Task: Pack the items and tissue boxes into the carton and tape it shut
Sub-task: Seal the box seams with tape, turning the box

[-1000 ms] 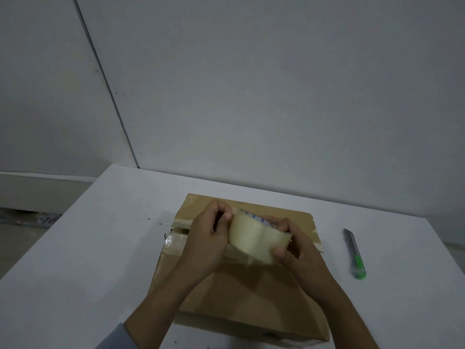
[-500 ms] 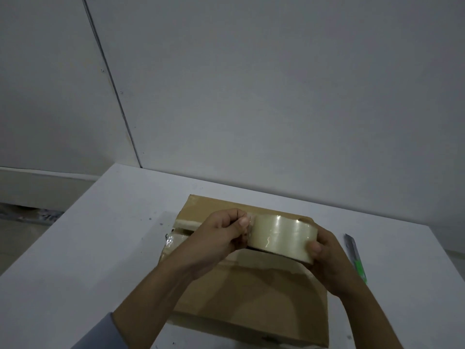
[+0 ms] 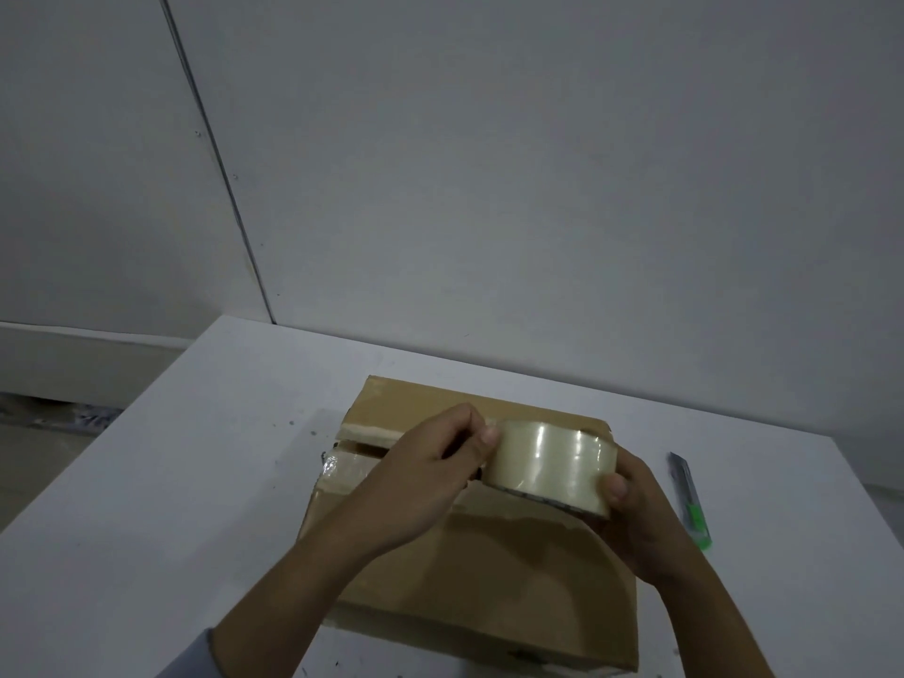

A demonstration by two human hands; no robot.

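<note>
Brown cardboard carton (image 3: 469,594) lies closed on the white table (image 3: 146,506), with clear tape over the left end of its seam. Above the seam, the right hand (image 3: 636,521) grips a roll of clear tape (image 3: 550,462), thumb curled on its near right edge. The left hand (image 3: 416,482) pinches at the roll's left side with curled fingers. Well to the right lies a green-ended utility knife (image 3: 689,501)
</note>
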